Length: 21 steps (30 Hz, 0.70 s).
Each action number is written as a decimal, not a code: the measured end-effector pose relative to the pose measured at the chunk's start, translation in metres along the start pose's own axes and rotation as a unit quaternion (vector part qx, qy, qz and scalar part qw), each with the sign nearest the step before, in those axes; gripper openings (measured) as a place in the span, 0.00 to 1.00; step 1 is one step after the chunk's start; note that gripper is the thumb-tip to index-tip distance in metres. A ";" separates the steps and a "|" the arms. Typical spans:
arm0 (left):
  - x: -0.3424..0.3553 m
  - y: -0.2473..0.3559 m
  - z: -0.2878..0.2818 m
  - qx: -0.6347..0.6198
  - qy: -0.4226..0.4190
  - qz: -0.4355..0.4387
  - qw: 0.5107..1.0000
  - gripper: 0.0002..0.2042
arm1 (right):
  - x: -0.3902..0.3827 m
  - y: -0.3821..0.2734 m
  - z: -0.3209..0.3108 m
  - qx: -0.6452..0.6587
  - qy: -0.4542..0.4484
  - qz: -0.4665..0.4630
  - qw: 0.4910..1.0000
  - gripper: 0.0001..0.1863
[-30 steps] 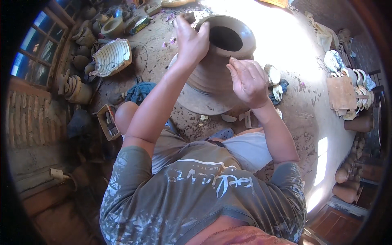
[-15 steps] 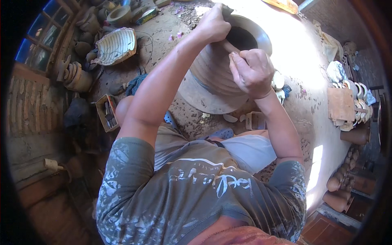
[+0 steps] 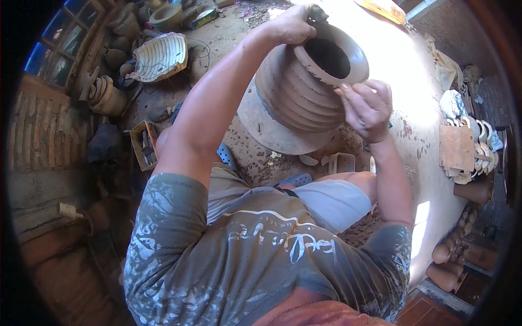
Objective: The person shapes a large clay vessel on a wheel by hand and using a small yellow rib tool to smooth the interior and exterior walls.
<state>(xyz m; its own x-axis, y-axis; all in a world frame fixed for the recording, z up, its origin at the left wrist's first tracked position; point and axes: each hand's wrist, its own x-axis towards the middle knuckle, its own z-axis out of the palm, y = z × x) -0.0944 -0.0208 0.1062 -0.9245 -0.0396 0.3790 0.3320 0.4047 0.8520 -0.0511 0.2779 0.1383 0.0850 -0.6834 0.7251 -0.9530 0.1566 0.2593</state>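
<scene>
A ridged, unfired clay pot (image 3: 293, 95) with a wide pale rim and dark opening stands on a round wheel disc (image 3: 266, 138). My left hand (image 3: 293, 27) is closed on a dark grey lump (image 3: 318, 13) at the far left part of the rim, its thumb low by the rim. At the near right edge of the rim is my right hand (image 3: 367, 108), fingertips pinched together against it; anything small between them is too indistinct to name.
Clay pots (image 3: 119, 35), a white ribbed mould (image 3: 155, 57) and a box of tools (image 3: 141, 141) lie to the left under a window. Stacked boards and mould pieces (image 3: 457, 146) are on the right, with terracotta pots (image 3: 443, 271) below. Blue perforated shoes (image 3: 228, 157) are by my legs.
Both hands have shifted rightward along the pot: the left went up and right, the right moved outward to the rim's right side. More of the pot's ridged wall now shows between my arms.
</scene>
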 end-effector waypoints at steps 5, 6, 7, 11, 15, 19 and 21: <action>0.000 -0.001 0.009 -0.109 0.007 -0.025 0.994 0.17 | -0.009 0.018 -0.027 0.126 -0.001 0.195 0.973 0.10; -0.001 0.004 0.011 -0.140 0.007 -0.024 0.990 0.16 | -0.001 0.017 -0.031 0.144 -0.034 0.181 0.972 0.11; -0.004 0.006 0.011 -0.168 0.009 -0.026 0.985 0.15 | 0.013 0.013 -0.032 0.167 -0.064 0.165 0.970 0.11; -0.011 0.016 0.010 -0.255 0.020 -0.054 0.965 0.14 | 0.045 0.017 -0.029 0.177 -0.198 0.091 0.960 0.07; -0.009 0.018 0.006 -0.232 -0.031 -0.070 0.970 0.13 | 0.059 0.026 -0.012 0.148 -0.235 0.069 0.958 0.21; -0.010 0.017 0.008 -0.211 -0.014 -0.092 0.973 0.12 | 0.074 0.029 0.007 0.191 -0.244 0.107 0.945 0.27; -0.015 0.026 0.008 -0.206 -0.002 -0.113 0.972 0.13 | 0.078 0.028 0.014 0.207 -0.263 0.146 0.931 0.26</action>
<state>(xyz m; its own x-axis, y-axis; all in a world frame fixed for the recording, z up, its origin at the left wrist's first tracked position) -0.0732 -0.0026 0.1192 -0.9830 -0.0812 0.1647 0.1663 -0.0133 0.9860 -0.0756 0.2189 0.1938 -0.2458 -0.9264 0.2852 -0.9528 0.1769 -0.2466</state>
